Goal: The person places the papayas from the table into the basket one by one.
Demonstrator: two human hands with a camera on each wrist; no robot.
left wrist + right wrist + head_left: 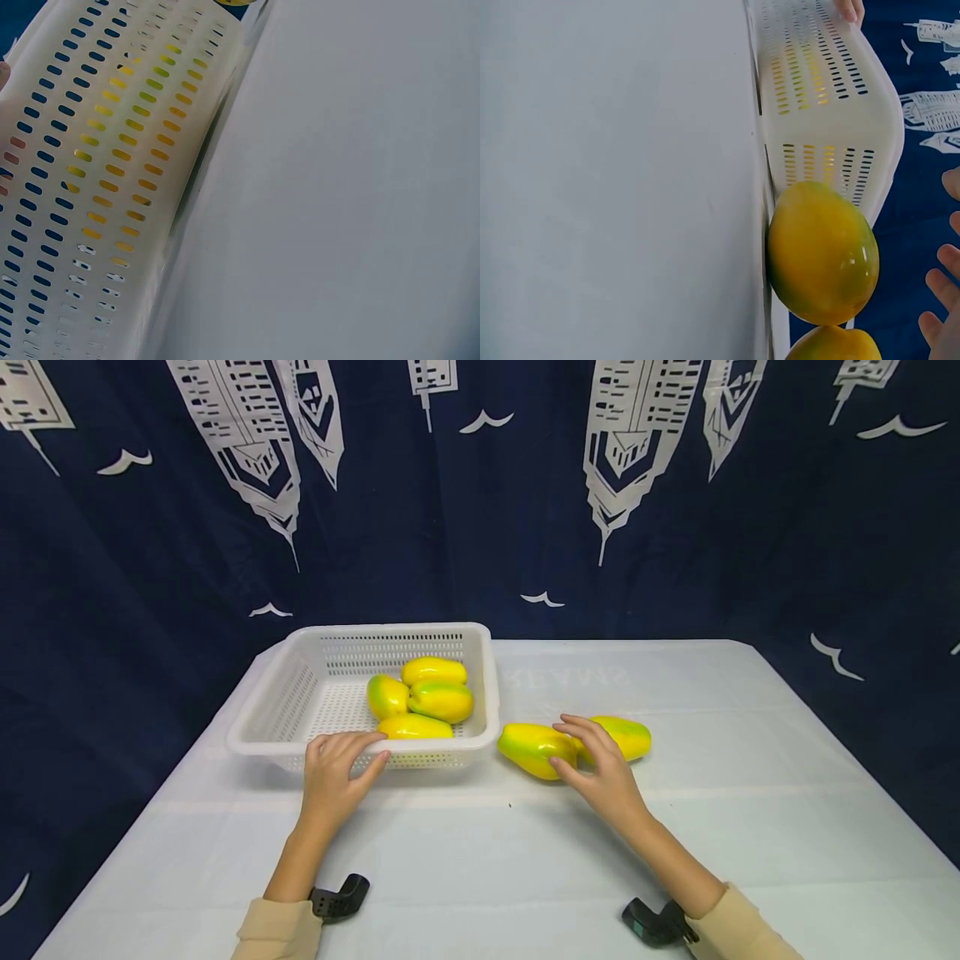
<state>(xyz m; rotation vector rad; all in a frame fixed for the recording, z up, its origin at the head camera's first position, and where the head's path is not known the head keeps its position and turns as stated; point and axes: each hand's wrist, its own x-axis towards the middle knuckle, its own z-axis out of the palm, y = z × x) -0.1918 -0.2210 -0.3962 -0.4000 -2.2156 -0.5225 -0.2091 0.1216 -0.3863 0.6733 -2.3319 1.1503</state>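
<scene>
My left hand (333,777) grips the near rim of a white perforated plastic basket (262,749), fingers over the edge and thumb outside. Inside the basket, toward its right side, lie several glossy yellow-green mangoes (441,702). On the table right of the basket sits another mango (534,750), with one more mango (626,737) touching or close behind it. My right hand (603,781) hovers over these two, thumb and fingers spread. In the right wrist view its fingers (945,289) stand apart from the nearer mango (821,255).
A white cloth covers the table (480,868). Behind it hangs a dark blue curtain (450,527) printed with white buildings and birds. The basket's left half shows its bare slotted floor (337,706). Black cameras (341,897) are strapped to both wrists.
</scene>
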